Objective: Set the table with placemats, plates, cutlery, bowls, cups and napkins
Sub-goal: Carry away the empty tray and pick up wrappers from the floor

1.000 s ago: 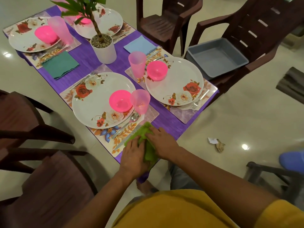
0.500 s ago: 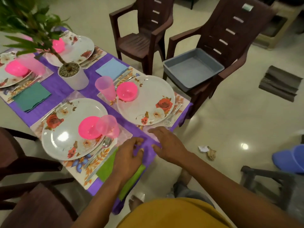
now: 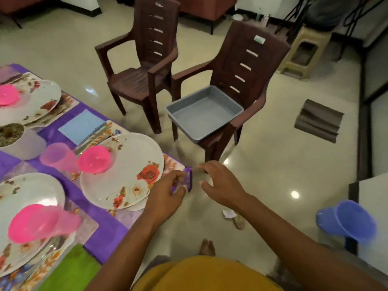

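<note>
Here our left hand [image 3: 165, 192] pinches the purple cloth [image 3: 188, 180] at the table corner, just beside the plate [image 3: 126, 171]; our right hand [image 3: 220, 183] hovers near with fingers spread, holding nothing. We judge the cloth soft and light, best held at its edge, because a hard pull may shift the plate and the pink bowl [image 3: 94, 159].
</note>
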`<state>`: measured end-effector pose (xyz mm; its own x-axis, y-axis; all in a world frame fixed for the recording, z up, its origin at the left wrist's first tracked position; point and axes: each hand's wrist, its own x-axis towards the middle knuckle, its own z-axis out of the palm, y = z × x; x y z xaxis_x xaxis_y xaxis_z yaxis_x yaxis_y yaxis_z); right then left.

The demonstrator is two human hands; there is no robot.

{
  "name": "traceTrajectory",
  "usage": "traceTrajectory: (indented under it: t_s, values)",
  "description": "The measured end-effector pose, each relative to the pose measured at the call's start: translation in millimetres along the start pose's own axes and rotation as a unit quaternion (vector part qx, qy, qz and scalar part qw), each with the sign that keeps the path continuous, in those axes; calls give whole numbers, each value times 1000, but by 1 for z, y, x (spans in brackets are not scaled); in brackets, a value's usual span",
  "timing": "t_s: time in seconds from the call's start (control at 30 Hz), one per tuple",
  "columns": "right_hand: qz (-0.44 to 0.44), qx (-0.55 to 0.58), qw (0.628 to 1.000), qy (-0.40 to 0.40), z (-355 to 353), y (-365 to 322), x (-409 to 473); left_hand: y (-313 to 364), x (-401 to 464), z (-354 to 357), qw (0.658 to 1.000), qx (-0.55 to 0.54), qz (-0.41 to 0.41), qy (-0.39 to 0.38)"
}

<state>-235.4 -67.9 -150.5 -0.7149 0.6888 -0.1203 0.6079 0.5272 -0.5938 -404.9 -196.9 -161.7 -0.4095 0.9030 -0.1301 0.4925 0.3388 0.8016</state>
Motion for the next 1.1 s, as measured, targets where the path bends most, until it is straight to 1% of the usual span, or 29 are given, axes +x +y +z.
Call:
traceTrajectory:
  t_s: [0.2, 0.33, 0.53, 0.73, 0.93, 1.1]
  values:
    - [16, 41, 998, 35, -35, 49, 15, 33, 61, 39, 999, -31, 1, -12]
    - [39, 55, 996, 51, -57, 78, 37, 46, 112, 62, 995, -78, -15, -57]
    - [60, 22, 996, 64, -95, 126, 101, 58, 214, 90, 991, -99, -32, -82]
    - [83, -7, 996, 42, -135, 161, 168, 75, 304, 107, 991, -107, -29, -76]
    - [97, -18, 994, 44, -164, 194, 247, 88, 379, 112, 992, -47, -22, -119]
    - [126, -3, 992, 5, -178, 224, 303, 102, 425, 114, 988, -13, -30, -149]
